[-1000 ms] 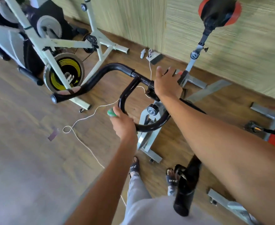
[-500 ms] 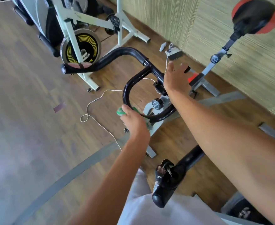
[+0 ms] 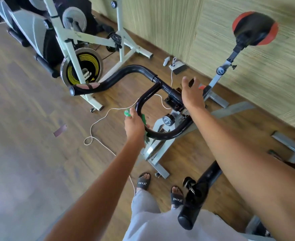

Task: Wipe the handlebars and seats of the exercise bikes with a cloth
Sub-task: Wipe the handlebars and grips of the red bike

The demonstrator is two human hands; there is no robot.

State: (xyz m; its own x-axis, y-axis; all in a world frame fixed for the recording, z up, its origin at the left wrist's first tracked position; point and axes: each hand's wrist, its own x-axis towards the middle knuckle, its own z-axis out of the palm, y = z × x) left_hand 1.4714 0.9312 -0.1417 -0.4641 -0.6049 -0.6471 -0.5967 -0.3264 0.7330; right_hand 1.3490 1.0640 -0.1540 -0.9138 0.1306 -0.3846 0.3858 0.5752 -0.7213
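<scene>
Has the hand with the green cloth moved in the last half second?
Yes. The left hand slid its green cloth up the handlebar loop's left side, away from the round knob.

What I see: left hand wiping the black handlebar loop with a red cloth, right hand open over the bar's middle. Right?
Not quite: the head view shows the cloth is green, not red. The left hand does hold it on the black handlebar loop, and the right hand is open over the bar's middle.

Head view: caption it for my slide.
Left hand presses a green cloth to the black handlebar loop; right hand open.
</scene>
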